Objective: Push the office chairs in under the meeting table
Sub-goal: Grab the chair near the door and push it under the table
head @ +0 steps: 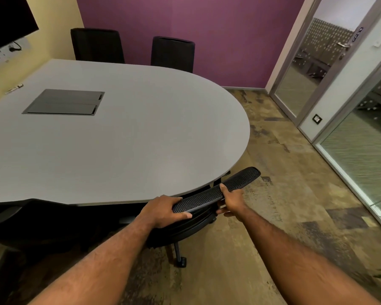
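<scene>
A black mesh-backed office chair (240,179) stands at the rounded near corner of the grey meeting table (163,128), its backrest top close against the table edge and its seat mostly hidden beneath. My left hand (163,211) grips the left end of the backrest top. My right hand (229,201) holds the same top edge further right, fingers wrapped over it. One caster leg (180,258) shows on the floor below. Two more black chairs (97,45) (173,53) stand at the far side against the table.
Another dark chair (31,221) sits at the near left edge of the table. A cable box lid (64,102) is set into the tabletop. A glass door (306,62) and glass partition (365,150) line the right. Patterned carpet (284,172) spreads between table and glass.
</scene>
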Action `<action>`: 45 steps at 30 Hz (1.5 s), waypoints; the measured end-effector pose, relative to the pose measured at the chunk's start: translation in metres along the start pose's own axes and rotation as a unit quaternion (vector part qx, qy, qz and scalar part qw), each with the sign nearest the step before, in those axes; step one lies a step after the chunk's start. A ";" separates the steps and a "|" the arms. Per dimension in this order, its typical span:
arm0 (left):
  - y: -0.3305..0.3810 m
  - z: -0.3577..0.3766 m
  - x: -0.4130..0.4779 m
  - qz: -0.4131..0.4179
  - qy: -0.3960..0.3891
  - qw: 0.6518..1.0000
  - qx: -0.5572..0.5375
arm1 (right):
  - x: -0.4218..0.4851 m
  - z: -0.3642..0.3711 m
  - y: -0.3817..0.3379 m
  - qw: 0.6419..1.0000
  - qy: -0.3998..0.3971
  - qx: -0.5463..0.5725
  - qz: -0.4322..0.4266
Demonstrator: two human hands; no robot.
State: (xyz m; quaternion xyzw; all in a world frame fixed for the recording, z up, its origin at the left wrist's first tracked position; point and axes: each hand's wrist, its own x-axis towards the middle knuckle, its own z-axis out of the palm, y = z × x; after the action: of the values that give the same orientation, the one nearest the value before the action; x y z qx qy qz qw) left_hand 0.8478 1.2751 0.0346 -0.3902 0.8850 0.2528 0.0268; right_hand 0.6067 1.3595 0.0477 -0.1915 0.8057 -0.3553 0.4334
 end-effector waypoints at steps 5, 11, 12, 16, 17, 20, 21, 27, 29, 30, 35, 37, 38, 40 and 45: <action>0.000 -0.005 0.008 0.032 0.049 0.997 0.043 | 0.009 -0.005 -0.011 1.000 -0.007 -0.018 0.004; 0.015 0.001 0.016 0.028 0.059 0.997 0.034 | 0.025 -0.017 -0.018 0.999 -0.005 -0.038 0.003; 0.019 0.003 0.018 0.028 0.062 0.997 0.034 | 0.028 -0.020 -0.019 0.999 -0.004 -0.042 0.002; 0.031 0.008 0.025 0.022 0.079 0.996 0.028 | 0.039 -0.029 -0.020 0.999 -0.007 -0.046 0.000; 0.033 0.007 0.027 0.021 0.079 0.996 0.029 | 0.041 -0.031 -0.019 0.999 -0.007 -0.047 -0.002; 0.034 0.007 0.032 0.030 0.078 0.996 0.032 | 0.044 -0.036 -0.018 0.999 -0.006 -0.048 -0.008; 0.034 0.006 0.034 0.033 0.080 0.996 0.032 | 0.045 -0.036 -0.019 0.999 -0.006 -0.049 -0.009; 0.035 0.008 0.034 0.032 0.080 0.996 0.033 | 0.043 -0.037 -0.018 0.999 0.003 -0.052 -0.016; 0.035 0.011 0.032 0.030 0.078 0.996 0.028 | 0.041 -0.038 -0.017 0.998 0.006 -0.056 -0.016; 0.036 0.012 0.030 0.028 0.078 0.996 0.027 | 0.040 -0.038 -0.016 0.998 0.007 -0.059 -0.017; 0.038 0.017 0.023 0.011 0.071 0.997 0.023 | 0.037 -0.042 -0.009 0.994 0.021 -0.105 -0.039; 0.040 0.019 0.017 0.007 0.065 0.998 0.020 | 0.036 -0.044 -0.006 0.989 0.035 -0.127 -0.061; 0.042 0.021 0.016 0.005 0.062 0.998 0.020 | 0.035 -0.046 -0.005 0.987 0.039 -0.138 -0.073; 0.044 0.021 0.010 0.003 0.054 0.998 0.024 | 0.032 -0.048 -0.002 0.981 0.050 -0.166 -0.089; 0.041 0.011 0.000 0.002 0.022 0.998 0.055 | 0.011 -0.052 -0.006 0.921 0.159 -0.336 -0.116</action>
State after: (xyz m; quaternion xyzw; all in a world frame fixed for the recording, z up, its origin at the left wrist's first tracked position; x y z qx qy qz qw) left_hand 0.8177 1.3036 0.0421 -0.3916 0.8988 0.1952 0.0286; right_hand 0.5576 1.3698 0.0652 -0.3590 0.9083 -0.1371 0.1655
